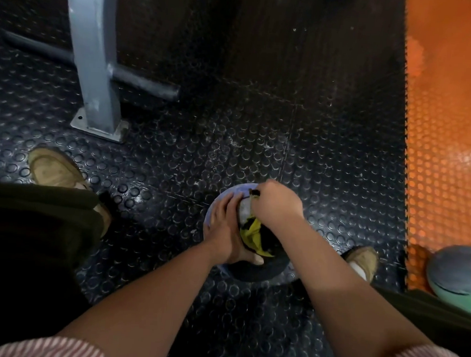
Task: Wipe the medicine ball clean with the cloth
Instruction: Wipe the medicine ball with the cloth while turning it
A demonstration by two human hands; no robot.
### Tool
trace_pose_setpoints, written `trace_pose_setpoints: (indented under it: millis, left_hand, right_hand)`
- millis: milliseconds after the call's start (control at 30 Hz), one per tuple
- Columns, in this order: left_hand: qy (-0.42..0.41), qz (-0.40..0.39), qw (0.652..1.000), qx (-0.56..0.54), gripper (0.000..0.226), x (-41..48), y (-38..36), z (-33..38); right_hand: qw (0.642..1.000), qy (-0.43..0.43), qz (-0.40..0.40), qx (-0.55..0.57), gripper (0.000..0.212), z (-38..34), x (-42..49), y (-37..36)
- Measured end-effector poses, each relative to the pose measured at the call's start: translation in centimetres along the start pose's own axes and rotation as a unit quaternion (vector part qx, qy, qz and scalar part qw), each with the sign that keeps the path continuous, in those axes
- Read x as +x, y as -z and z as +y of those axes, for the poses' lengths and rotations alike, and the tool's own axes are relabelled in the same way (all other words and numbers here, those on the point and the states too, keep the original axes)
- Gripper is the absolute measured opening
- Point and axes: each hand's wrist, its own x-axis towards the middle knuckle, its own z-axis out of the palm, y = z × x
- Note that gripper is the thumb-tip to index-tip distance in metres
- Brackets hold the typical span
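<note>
Wiping the medicine ball (pixel 239 188), which is sitting on the studded floor (pixel 260 124) between the person's shoes. The right hand (pixel 277 202) is bunching the yellow-and-black cloth (pixel 254 234) in a closed fist against the upper face. The left hand (pixel 226 228) is lying flat, fingers extended, steadying the ball. Good practice: pressing firmly while wiping, then turning the ball to expose the underside, apparently unreached.

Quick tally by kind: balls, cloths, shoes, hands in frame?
Medicine balls: 2, the purple medicine ball and the grey-teal ball
Cloths: 1, the yellow cloth
Shoes: 2, the left shoe and the right shoe
Hands: 2, the left hand and the right hand
Total: 7
</note>
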Motion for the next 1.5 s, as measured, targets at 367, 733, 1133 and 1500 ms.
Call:
trace_pose_setpoints:
  millis: [367, 733, 1133, 1500]
  left_hand:
    - [-0.017, 0.016, 1.000, 0.003, 0.131, -0.3, -0.5, -0.1]
    - [0.004, 0.008, 1.000, -0.011, 0.122, 0.5, 0.0, 0.1]
    - [-0.012, -0.009, 1.000, -0.002, 0.140, -0.4, 0.2, -0.6]
    - [-0.001, -0.010, 0.999, 0.034, 0.139, -0.6, -0.2, 0.3]
  right_hand:
    - [0.999, 0.029, 0.000, -0.041, 0.029, 0.5, -3.1, 0.0]
    - [0.995, 0.080, 0.005, -0.054, 0.030, 0.5, -6.4, -0.5]
    - [0.999, 0.020, -0.041, -0.017, 0.034, -0.7, -2.6, -0.1]
    - [0.999, 0.003, -0.015, -0.031, 0.027, -0.7, -1.3, 0.1]
